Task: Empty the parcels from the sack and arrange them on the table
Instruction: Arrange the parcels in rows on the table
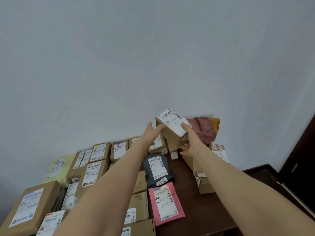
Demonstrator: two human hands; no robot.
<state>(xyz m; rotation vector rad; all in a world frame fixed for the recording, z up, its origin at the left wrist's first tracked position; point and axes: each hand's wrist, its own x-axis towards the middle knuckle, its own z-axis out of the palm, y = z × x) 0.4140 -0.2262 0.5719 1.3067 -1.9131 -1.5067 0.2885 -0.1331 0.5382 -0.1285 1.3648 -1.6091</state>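
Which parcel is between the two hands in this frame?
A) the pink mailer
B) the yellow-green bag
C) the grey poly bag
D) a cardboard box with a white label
D: the left hand presses the side of the cardboard box and the right hand grips its labelled face, while the pink mailer lies on the table.

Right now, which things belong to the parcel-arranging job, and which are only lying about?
Job: cardboard box, gripped by the right hand, touched by the left hand; grey parcel; pink mailer; yellow mailer; table.
Just there: wall; dark door.
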